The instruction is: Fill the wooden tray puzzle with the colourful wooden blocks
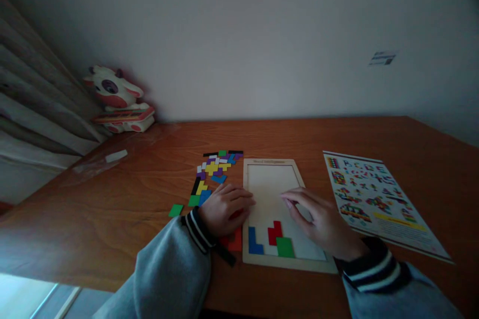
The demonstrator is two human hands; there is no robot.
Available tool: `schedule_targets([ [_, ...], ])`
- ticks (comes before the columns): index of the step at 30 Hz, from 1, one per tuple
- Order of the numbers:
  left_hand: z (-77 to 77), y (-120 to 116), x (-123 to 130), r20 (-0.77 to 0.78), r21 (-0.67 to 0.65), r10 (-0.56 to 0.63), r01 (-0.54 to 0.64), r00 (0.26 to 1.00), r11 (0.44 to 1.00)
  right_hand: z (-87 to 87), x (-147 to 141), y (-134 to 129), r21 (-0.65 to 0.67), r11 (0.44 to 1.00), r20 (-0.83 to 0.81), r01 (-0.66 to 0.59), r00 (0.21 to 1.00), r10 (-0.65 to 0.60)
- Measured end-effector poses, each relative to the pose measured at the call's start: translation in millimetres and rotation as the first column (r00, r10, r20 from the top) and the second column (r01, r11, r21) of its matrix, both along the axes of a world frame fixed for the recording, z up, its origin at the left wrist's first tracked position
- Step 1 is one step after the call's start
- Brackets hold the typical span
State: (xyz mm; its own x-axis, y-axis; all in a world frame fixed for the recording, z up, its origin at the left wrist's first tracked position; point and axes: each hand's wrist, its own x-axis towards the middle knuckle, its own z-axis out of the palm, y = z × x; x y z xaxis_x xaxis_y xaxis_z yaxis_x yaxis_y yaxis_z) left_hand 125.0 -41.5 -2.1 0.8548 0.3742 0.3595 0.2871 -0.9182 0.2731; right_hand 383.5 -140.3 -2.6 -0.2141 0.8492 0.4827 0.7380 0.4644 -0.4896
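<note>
A shallow wooden puzzle tray (246, 209) lies in front of me. Along its lower edge sit a blue L-shaped piece (253, 242), a red piece (275, 232) and a green square piece (285, 247); the red and green ones touch. My left hand (227, 208) rests at the tray's left rim with its fingers curled; some red shows beneath them, but whether it is gripped is unclear. Over the right half of the tray hovers my right hand (318, 219), thumb and forefinger pinched together, with no piece visible between the tips.
Loose coloured pieces (211, 168) are heaped left of the tray. Near my left wrist lie a red piece (235, 241), a black bar (225, 255) and a green piece (175, 210). A printed sheet (377, 199) lies at right; a cow toy (121, 102) stands far left by the curtain.
</note>
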Motion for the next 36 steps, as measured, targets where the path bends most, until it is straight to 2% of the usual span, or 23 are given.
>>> schedule_targets([
  [6, -0.6, 0, 0, -0.023, -0.032, 0.006, -0.007, 1.000, 0.999, -8.3, -12, -51, 0.008, 0.998, 0.035, -0.057, 0.998, 0.057],
  [9, 0.3, 0, 0, -0.015, -0.033, 0.000, -0.001, 1.000, 0.999, -11.7, -17, -65, 0.000, 0.998, 0.057, -0.063, 0.996, 0.063],
  [19, 0.5, -1, 1, -0.003, -0.036, 0.003, -0.003, 1.000, 0.999, -12.7, -22, -62, -0.042, 0.998, 0.089, -0.050, 0.995, 0.054],
  [36, 1.2, -1, 1, 0.009, -0.038, -0.006, 0.006, 1.000, 0.999, -12.4, -50, -63, -0.070, 0.996, 0.097, -0.049, 0.994, 0.056],
])
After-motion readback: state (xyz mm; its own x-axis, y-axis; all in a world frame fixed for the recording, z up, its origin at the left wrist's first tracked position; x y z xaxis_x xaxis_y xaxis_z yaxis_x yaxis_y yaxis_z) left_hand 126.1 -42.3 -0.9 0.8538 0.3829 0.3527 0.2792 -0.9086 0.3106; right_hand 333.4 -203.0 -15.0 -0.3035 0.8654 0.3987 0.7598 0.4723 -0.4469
